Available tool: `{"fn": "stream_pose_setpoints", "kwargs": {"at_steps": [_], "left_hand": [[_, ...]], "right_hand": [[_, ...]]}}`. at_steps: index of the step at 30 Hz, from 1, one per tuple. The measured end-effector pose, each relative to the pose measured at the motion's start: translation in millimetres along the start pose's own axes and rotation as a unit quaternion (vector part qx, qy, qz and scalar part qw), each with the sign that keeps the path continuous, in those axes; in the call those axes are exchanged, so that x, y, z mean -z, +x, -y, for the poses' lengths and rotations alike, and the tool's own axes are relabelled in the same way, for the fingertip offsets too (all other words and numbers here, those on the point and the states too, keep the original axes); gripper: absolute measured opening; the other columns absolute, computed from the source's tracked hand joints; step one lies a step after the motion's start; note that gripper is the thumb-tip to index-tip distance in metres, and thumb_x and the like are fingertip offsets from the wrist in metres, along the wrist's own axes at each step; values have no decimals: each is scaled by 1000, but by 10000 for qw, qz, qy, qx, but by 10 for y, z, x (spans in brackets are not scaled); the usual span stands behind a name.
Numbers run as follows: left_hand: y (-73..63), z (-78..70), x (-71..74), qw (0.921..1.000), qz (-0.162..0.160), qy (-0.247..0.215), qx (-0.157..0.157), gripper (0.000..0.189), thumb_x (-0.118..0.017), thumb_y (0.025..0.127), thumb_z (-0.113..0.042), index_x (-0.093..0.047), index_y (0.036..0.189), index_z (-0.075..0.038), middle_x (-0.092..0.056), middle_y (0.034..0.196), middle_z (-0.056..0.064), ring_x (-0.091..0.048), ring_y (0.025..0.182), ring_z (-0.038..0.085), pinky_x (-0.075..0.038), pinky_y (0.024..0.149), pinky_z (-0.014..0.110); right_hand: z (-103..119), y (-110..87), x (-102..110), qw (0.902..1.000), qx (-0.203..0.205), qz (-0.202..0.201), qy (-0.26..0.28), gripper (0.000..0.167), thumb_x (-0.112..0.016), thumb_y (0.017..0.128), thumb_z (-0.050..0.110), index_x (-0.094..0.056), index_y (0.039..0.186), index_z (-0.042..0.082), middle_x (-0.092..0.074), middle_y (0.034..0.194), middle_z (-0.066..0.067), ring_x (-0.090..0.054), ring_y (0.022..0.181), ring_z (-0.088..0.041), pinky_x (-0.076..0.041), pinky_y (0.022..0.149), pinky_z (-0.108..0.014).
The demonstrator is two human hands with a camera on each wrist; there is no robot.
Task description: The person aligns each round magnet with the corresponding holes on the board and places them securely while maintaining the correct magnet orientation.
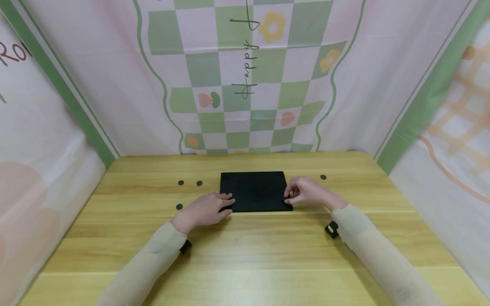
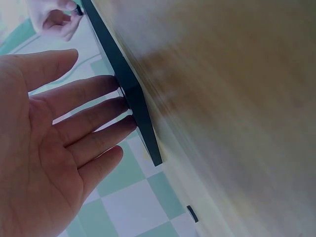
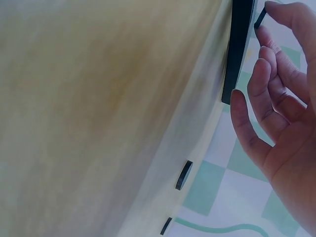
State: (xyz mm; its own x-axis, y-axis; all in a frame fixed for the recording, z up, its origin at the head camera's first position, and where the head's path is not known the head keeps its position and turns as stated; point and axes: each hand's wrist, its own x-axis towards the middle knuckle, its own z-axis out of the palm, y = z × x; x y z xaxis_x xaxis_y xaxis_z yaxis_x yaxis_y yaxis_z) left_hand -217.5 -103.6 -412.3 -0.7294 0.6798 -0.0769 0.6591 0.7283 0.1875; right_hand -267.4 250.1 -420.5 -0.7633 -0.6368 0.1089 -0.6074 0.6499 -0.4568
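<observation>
A flat black rectangular case [image 1: 252,185] lies on the wooden table, with a small curved mark near its front edge. My left hand [image 1: 206,209] rests its fingers on the case's front left corner. In the left wrist view those fingers [image 2: 94,91] are nearly straight and spread, the tips meeting the case's edge. At the case's right side, my right hand [image 1: 309,192] pinches a small thin black disc [image 3: 260,18] between thumb and fingertip. It holds the disc tilted on edge, close over the case's front right corner, while the other fingers curl loosely.
Several more dark discs lie flat on the table: three left of the case, one of them a front disc [image 1: 179,207], and another disc [image 1: 323,177] beyond my right hand. A checkered curtain [image 1: 237,76] hangs behind the table, with more cloth at both sides.
</observation>
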Motion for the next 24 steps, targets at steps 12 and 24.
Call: {"fn": "stream_pose_setpoints", "kwargs": {"at_steps": [12, 24], "left_hand": [[1, -1, 12, 10000, 1, -17, -37, 44, -46, 100, -35, -52, 137, -12, -45, 146, 7, -41, 135, 28, -32, 112, 41], [-9, -12, 27, 9999, 82, -85, 22, 45, -46, 100, -35, -51, 138, -12, -43, 147, 7, -39, 136, 29, -31, 113, 42]], "right_hand": [[78, -7, -1, 9997, -72, 155, -198, 7, -76, 78, 18, -70, 81, 18, -58, 79, 5, -53, 67, -2, -49, 61, -20], [51, 1, -21, 9992, 71, 124, -378, 8, -77, 78, 20, -70, 82, 18, -58, 81, 6, -53, 67, 0, -49, 61, -19]]}}
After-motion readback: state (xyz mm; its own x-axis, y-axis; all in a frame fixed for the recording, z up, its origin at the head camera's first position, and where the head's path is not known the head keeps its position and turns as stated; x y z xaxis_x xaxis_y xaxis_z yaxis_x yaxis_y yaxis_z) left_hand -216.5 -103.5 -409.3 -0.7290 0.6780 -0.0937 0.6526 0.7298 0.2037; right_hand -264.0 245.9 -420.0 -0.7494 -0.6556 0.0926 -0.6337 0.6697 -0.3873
